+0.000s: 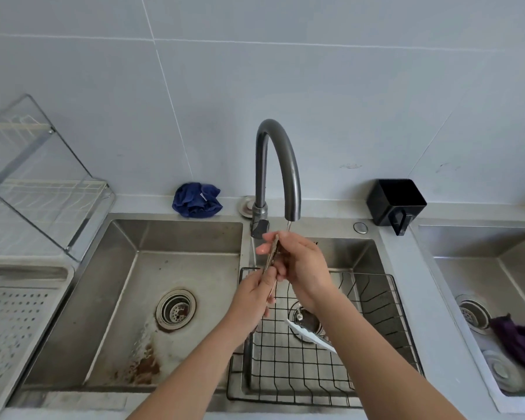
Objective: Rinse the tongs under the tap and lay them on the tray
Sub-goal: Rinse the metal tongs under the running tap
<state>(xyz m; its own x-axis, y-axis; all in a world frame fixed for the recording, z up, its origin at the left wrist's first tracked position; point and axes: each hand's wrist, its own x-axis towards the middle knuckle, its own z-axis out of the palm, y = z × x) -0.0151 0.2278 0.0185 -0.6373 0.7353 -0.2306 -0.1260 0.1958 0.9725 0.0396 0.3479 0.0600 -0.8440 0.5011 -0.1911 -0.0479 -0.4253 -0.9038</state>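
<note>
Two steel basins point(176, 259) under grey wall tiles, dark tap point(278, 165) between | wire basket point(385, 301) in right basin | we hold tongs point(272, 253) below spout | left hand point(255, 294) fingers closed round lower end | right hand point(300, 262) fingers pinch upper end

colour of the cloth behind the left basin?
Dark blue cloth, clearest in the head view.

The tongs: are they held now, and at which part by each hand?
Yes. The left hand holds the tongs at their lower end; the right hand closes around their upper part, under the tap.
</note>
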